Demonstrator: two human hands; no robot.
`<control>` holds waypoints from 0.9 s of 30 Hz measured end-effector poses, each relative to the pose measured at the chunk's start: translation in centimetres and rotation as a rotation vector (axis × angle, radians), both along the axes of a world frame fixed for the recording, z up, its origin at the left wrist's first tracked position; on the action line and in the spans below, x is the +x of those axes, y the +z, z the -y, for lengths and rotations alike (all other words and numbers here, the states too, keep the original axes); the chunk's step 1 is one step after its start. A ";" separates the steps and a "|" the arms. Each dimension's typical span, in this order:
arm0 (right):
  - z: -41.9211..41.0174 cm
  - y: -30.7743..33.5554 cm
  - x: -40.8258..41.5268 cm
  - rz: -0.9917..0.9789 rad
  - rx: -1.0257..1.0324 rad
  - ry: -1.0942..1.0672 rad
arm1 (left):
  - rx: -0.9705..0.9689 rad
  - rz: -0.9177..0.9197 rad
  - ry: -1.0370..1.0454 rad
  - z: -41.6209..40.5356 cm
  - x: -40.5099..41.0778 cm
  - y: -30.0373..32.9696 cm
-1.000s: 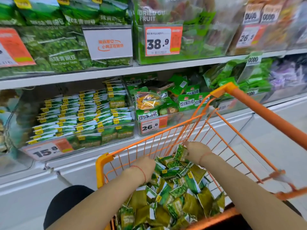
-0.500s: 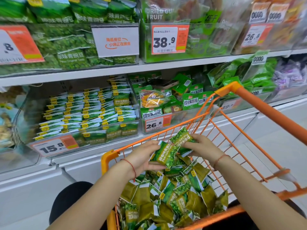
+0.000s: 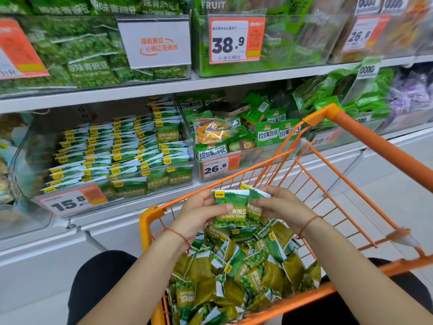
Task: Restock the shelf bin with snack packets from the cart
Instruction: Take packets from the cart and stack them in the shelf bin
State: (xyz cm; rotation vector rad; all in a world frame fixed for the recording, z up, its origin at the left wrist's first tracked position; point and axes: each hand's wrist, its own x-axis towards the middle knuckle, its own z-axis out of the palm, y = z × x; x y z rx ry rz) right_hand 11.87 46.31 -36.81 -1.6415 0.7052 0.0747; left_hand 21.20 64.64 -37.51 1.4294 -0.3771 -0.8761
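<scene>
Left hand (image 3: 196,214) and right hand (image 3: 281,208) together hold a small stack of green garlic-pea packets (image 3: 234,207) upright above the orange cart (image 3: 150,216). Each grip is closed on the stack: left thumb across the front, right fingers curled round its right edge. Loose packets (image 3: 246,273) fill the cart below. Shelf bin (image 3: 117,151), tagged 15.8, stands up-left, holding rows of the same packets.

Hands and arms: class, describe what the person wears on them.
Both forearms are bare, with no sleeves in view. The left hand and right hand wear no gloves. Each wrist carries a thin red string bracelet.
</scene>
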 end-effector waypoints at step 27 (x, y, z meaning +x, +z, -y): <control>0.4 -2.8 -0.8 -0.587 -0.893 0.593 | 0.167 -0.065 -0.047 0.1 -1.1 0.9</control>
